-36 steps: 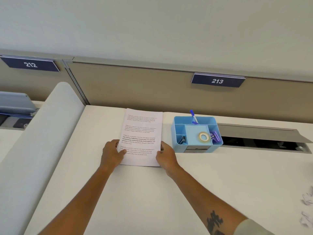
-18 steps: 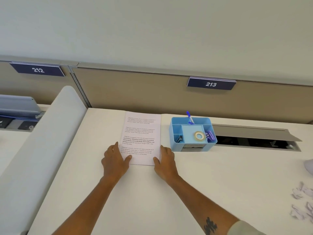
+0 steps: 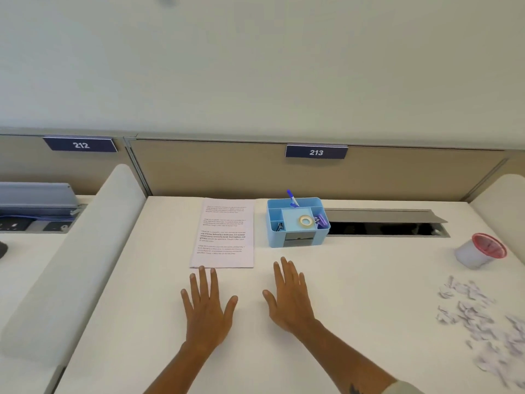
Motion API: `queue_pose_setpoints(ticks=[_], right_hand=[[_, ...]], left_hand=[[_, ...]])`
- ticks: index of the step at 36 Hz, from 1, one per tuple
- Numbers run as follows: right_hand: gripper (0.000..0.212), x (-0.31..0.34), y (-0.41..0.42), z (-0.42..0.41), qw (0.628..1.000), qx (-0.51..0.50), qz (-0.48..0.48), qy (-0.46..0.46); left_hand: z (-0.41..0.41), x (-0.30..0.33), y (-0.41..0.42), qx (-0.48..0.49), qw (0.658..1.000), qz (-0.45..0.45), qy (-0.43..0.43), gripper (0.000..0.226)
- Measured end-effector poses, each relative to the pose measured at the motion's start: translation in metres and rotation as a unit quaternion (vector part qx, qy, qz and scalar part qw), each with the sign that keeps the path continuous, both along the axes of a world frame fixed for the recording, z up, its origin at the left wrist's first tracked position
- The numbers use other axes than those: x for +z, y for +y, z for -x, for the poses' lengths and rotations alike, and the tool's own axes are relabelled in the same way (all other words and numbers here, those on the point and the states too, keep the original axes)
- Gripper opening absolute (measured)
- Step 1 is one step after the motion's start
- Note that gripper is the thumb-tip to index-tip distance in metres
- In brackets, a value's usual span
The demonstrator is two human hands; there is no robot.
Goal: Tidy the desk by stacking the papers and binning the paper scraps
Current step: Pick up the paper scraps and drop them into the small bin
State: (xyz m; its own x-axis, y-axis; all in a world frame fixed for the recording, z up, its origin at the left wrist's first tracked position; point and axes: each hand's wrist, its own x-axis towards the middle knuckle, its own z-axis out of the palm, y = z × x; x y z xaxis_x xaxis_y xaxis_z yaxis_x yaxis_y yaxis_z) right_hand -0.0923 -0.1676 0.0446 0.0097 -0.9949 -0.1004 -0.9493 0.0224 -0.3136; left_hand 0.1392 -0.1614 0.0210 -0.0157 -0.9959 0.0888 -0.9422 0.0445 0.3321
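Note:
A squared stack of printed papers (image 3: 224, 234) lies on the white desk (image 3: 355, 280), near the back partition. My left hand (image 3: 207, 305) lies flat just in front of the stack's near edge, fingers straight, its fingertips right at the edge. To the right of it, my right hand (image 3: 289, 297) is flat on the desk, fingers spread, holding nothing. Several torn white paper scraps (image 3: 483, 322) are scattered at the desk's right side. A small white bin with a red rim (image 3: 480, 251) lies tipped on its side beyond the scraps.
A blue desk organiser (image 3: 297, 221) with a pen, tape roll and clips stands right of the papers. Behind it is an open cable tray slot (image 3: 383, 224). A padded white divider (image 3: 71, 265) bounds the desk's left side; another (image 3: 502, 194) stands at the right.
Both hands have let go of the paper stack and drawn back toward me, now flat on the desk. The view widened rightward, showing the bin and more scraps.

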Motion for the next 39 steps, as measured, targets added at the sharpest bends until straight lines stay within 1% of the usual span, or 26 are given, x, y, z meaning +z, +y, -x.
queue_pose_setpoints(ticks=[10,17,21,24,28,39], right_hand=[[0.077,0.009,0.062,0.040,0.999,-0.040,0.023,0.025],[0.076,0.016,0.108,0.074,0.995,-0.096,0.031,0.027],[0.079,0.011,0.132,0.098,0.989,-0.144,0.042,0.016],[0.079,0.000,0.151,0.123,0.987,-0.156,0.027,0.025],[0.076,-0.010,0.171,0.164,0.985,-0.167,0.028,0.027],[0.081,-0.008,0.205,0.306,0.982,-0.183,-0.012,0.049]], left_hand=[[0.026,0.006,0.048,-0.049,0.999,-0.003,-0.002,0.093],[0.051,0.002,0.078,-0.101,0.995,-0.002,-0.011,0.094],[0.070,-0.004,0.091,-0.127,0.992,-0.003,-0.014,0.092],[0.090,-0.013,0.105,-0.140,0.990,-0.016,-0.020,0.092],[0.125,-0.020,0.119,-0.155,0.987,-0.032,-0.020,0.092],[0.265,-0.031,0.159,-0.200,0.977,-0.062,-0.051,0.090]])
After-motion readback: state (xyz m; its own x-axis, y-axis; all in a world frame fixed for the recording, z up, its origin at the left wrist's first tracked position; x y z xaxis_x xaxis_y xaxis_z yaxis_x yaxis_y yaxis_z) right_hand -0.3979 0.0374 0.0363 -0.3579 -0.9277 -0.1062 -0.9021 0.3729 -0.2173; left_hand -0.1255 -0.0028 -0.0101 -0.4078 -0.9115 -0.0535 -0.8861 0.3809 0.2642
